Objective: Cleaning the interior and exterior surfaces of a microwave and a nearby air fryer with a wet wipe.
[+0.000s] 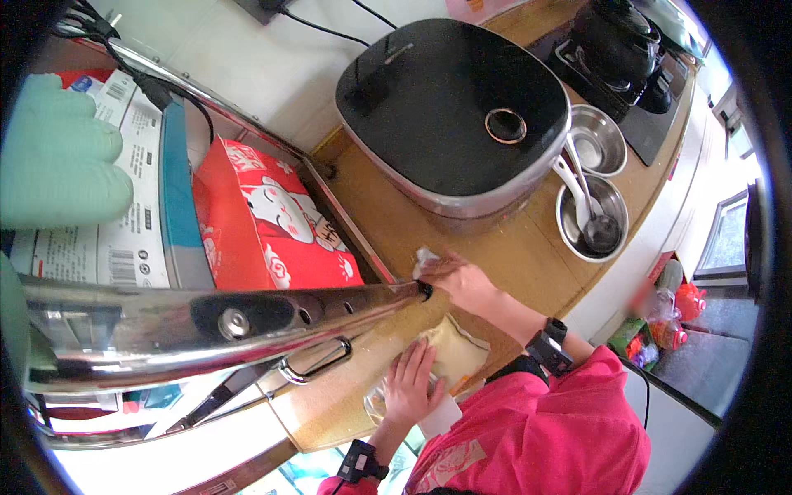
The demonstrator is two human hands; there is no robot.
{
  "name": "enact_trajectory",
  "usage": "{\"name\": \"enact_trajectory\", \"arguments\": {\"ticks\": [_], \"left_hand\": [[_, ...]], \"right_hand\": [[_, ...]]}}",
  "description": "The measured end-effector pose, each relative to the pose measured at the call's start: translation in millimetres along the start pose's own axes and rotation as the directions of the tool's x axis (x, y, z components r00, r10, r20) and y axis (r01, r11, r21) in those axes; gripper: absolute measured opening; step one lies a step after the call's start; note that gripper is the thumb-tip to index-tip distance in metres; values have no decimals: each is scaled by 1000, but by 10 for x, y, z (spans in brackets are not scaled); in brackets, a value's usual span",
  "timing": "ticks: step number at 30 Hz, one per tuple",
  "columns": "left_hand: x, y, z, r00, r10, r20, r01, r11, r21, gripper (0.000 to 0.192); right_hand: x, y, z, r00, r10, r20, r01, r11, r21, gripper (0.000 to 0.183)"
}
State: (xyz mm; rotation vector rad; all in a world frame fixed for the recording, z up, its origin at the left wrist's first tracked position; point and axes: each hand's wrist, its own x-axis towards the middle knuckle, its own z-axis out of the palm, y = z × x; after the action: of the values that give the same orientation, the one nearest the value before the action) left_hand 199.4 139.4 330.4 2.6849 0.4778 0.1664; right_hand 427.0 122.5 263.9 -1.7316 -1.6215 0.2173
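Note:
My right hand [465,286] pinches a small crumpled white tissue or cloth [426,257] against the brown countertop [532,260], beside the end of a metal shelf rail [247,322]. Nearer my body, my left hand [409,383] lies with extended fingers on a pale yellow soft packet [459,349]. Clear plastic [375,399] shows beside that hand, and a white piece [440,418] lies under its thumb side. Black devices are strapped to both wrists. Beyond my right hand stands a large black-topped rice cooker [445,111].
Two steel bowls [594,139] stand right of the cooker, one holding a ladle [601,234] and a white spoon [572,185]. The rack holds a red printed box [284,216], another carton [139,185] and a mint-green lobed object [62,154]. A black appliance [612,49] occupies the far corner.

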Motion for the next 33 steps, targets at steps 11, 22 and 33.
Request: {"name": "enact_trajectory", "arguments": {"ticks": [11, 22, 33], "left_hand": [[22, 8, -2, 998, 14, -56, -12, 999, 34, 55], [3, 19, 1, 999, 27, -46, -25, 999, 27, 60], [16, 54, -36, 1000, 4, -26, -2, 997, 76, 58]], "right_hand": [[-299, -300, -915, 796, 494, 350, -398, -9, 918, 40], [-124, -324, -716, 854, 510, 100, -441, 608, 660, 46], [174, 12, 304, 998, 46, 49, -15, 861, -509, 46]]}}
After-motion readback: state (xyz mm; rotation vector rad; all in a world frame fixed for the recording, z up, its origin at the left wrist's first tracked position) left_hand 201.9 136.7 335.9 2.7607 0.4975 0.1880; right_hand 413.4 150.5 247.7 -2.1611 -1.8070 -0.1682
